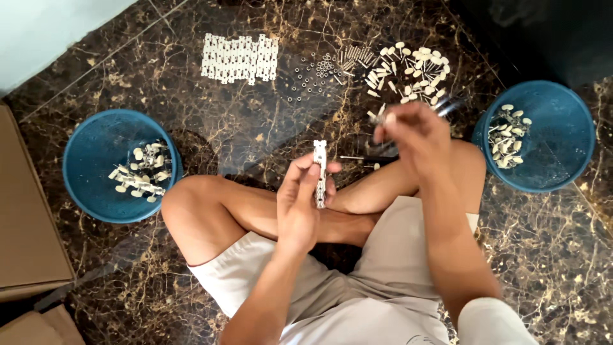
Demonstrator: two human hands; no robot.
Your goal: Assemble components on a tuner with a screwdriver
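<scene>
Over crossed legs on the marble floor (255,121): left hand (300,204) closed around a narrow white metal plate (320,172), held upright. Right hand (412,131) blurred, fingers pinched on a small pale part (381,117); grip unclear. Blue baskets (96,204) either side.

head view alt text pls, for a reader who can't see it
A person sits cross-legged on a dark marble floor, the left hand holding a narrow white metal strip upright while the blurred right hand hovers beside it. A blue basket of cream parts sits on each side, with rows of strips, small rings and pegs ahead.
</scene>
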